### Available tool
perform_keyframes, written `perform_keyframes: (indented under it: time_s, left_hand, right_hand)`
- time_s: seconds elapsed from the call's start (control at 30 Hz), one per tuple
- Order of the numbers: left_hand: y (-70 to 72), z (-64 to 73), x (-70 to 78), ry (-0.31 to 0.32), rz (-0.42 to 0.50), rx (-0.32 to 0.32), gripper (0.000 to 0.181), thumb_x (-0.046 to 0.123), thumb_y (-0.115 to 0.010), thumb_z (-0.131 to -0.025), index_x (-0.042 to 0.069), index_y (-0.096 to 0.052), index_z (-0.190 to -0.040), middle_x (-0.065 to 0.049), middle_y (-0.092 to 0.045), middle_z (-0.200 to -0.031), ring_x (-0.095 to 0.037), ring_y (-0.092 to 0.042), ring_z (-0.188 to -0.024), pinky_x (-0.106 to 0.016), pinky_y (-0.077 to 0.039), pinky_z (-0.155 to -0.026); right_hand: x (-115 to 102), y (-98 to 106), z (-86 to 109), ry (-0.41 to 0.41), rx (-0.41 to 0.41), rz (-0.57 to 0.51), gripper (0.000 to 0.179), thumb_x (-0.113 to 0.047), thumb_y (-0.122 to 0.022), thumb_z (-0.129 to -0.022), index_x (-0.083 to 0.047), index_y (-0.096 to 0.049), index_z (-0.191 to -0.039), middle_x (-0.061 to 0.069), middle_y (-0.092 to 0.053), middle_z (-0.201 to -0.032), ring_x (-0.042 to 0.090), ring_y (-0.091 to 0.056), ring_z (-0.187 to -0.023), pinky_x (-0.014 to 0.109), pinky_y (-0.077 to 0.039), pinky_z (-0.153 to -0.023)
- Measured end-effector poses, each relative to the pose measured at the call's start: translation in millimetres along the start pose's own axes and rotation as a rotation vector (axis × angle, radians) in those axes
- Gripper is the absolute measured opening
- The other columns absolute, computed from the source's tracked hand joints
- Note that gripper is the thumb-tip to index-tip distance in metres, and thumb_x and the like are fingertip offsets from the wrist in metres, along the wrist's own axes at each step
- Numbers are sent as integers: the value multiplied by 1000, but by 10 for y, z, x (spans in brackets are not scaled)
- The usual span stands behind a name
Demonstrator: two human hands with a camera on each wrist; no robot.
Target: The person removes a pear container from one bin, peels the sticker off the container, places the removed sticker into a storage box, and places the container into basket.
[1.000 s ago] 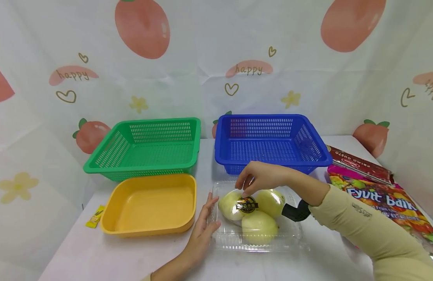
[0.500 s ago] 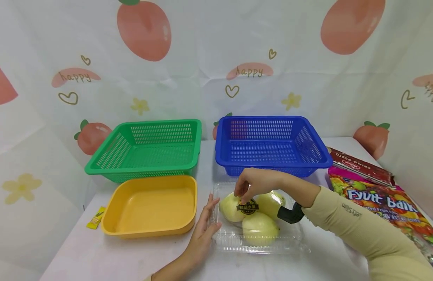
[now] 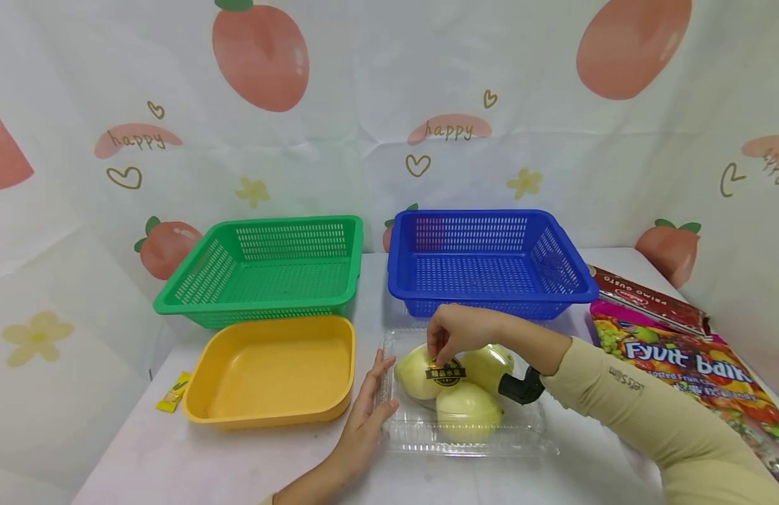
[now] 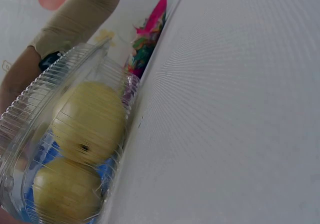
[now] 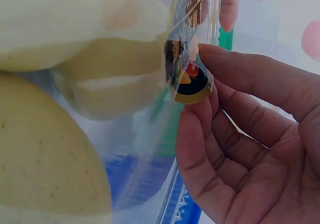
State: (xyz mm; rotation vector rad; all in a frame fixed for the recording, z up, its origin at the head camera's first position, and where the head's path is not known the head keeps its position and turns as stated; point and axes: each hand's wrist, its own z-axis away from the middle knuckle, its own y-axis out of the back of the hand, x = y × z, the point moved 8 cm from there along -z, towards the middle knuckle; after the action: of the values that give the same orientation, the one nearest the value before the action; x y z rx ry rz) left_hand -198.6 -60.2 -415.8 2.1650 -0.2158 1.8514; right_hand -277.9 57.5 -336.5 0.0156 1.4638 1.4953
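Note:
Three pale yellow-green round fruits [image 3: 469,414] lie inside a clear plastic clamshell box [image 3: 408,431] on the table. A black and gold sticker [image 3: 446,374] with printed characters is on its lid. My right hand [image 3: 462,333] reaches over the box and pinches the edge of the sticker. In the right wrist view, the thumb and finger of the right hand [image 5: 240,129] meet at the gold rim of the sticker [image 5: 187,78]. Against the left side of the box rests my left hand [image 3: 362,414], its fingers extended. The left wrist view shows two fruits [image 4: 90,121] through the ribbed wall.
Behind the box stands a blue basket [image 3: 490,294], with a green basket [image 3: 257,308] to its left. A yellow basin [image 3: 269,421] sits left of the left hand, beside a small yellow packet [image 3: 173,393]. A fruit candy bag [image 3: 686,365] and a dark red packet [image 3: 648,300] lie at right.
My right hand has come down slightly onto the upper edge of the sticker, and its forearm has shifted a little left. The left hand stays against the box.

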Motion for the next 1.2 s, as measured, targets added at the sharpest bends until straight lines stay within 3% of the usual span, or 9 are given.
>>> perform_keyframes:
  time_s: [0.33,0.57,0.73,0.97,1.1,1.2]
  left_hand:
    - [-2,8,-10,10,-2,1,54,6,-41,-94,15,-25,-146,-7,3,-159,-27,2,-146,1,-7,-101]
    - [0,22,-6,27,-7,6,55,5,-40,-94,19,-26,-145,-5,3,-159,-26,2,-146,-23,-3,-113]
    - [-2,19,-10,26,-3,6,55,4,-40,-94,18,-26,-145,-5,3,-159,-26,2,-146,-22,-3,-113]
    - [-1,19,-8,25,2,11,55,3,-40,-94,16,-27,-145,-5,2,-159,-26,1,-146,-7,-6,-107]
    - [0,23,-4,26,1,15,55,3,-40,-94,16,-27,-145,-5,1,-159,-26,0,-146,-16,-5,-112]
    - [1,25,-3,24,-1,18,55,2,-40,-94,15,-27,-145,-5,0,-159,-26,0,-146,-15,-5,-111]
  right_hand:
    - [-10,-46,15,22,-32,-44,4,-2,-69,-80,-3,-66,-77,0,-65,-70,1,-53,-61,16,-49,-58]
    - [-18,-30,65,19,-21,-53,5,-3,-66,-82,-4,-64,-78,-1,-65,-73,2,-53,-64,16,-48,-60]
    - [-7,-18,85,32,12,-72,6,-3,-66,-82,-5,-65,-77,-2,-66,-73,3,-56,-65,16,-49,-61]
    - [-16,5,106,71,29,-104,6,-3,-66,-82,-4,-65,-76,0,-67,-72,4,-56,-63,20,-51,-60]
    - [4,14,115,86,35,-121,5,-4,-67,-82,-4,-66,-77,1,-67,-74,3,-56,-64,20,-51,-60]
    - [14,19,125,98,39,-138,5,-4,-68,-82,-4,-66,-78,2,-68,-74,4,-57,-64,21,-51,-60]
